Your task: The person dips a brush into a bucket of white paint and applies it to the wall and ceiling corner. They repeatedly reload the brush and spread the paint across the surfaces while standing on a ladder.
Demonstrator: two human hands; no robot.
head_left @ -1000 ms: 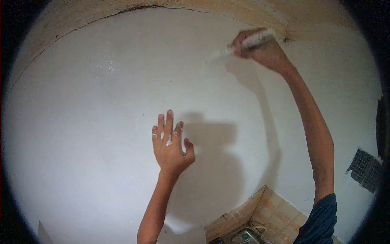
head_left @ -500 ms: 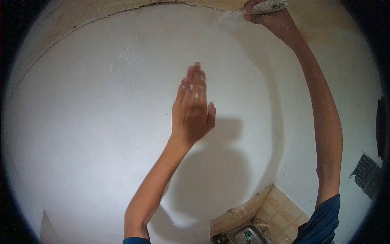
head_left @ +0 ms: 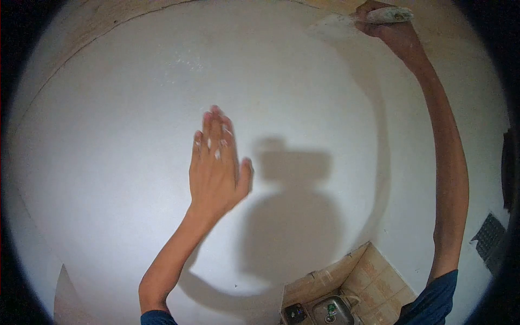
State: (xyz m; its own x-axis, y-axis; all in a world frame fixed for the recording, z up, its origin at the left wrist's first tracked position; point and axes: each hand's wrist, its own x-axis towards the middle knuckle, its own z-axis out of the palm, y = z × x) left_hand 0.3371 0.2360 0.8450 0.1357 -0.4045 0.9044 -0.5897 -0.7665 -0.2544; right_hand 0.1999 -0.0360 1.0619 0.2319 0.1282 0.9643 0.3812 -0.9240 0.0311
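Note:
A white wall (head_left: 124, 162) fills most of the view. My left hand (head_left: 214, 168) lies flat against it or just over it; contact is hard to tell. Its fingers point up and the thumb stands apart, with white smears on the knuckles. High at the upper right, my right hand (head_left: 391, 39) is closed around the whitish, stained handle of a putty knife (head_left: 389, 15). The pale blade reaches left from the fist along the wall's top border, where a whitish patch shows; its edge is hard to make out.
A rough brownish strip (head_left: 103, 32) borders the wall's top. At the bottom, a metal sink (head_left: 331, 311) stands beside beige tiles (head_left: 374, 271) and a dark object (head_left: 295, 313). A dark mesh-like patch (head_left: 490, 235) is at right. Shadows of head and arms fall on the wall.
My left hand has slid left and down across the wall, its fingers slightly more spread. My right hand, still gripping the putty knife, appears farther right; the view has shifted a little.

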